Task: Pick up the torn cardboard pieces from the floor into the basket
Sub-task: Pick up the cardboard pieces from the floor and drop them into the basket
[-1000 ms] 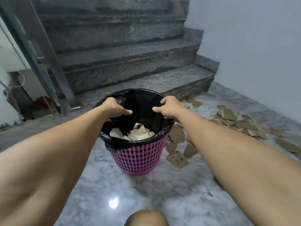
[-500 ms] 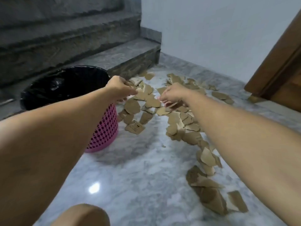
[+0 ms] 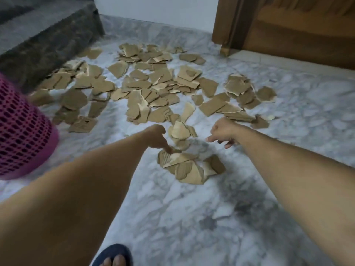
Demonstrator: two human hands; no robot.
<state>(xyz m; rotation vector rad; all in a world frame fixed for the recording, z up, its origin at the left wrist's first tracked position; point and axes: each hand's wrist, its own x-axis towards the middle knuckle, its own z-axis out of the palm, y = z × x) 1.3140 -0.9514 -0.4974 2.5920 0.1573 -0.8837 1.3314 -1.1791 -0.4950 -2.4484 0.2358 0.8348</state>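
Both hands reach down to the near pile (image 3: 190, 166) of cardboard pieces (image 3: 153, 87) on the floor (image 3: 192, 217). The left hand (image 3: 156, 136) touches the pile with one finger. The right hand (image 3: 222, 132) hangs loose, holding nothing. Next I think they must scoop the pile. The basket (image 3: 23, 135) stands at nine o'clock.
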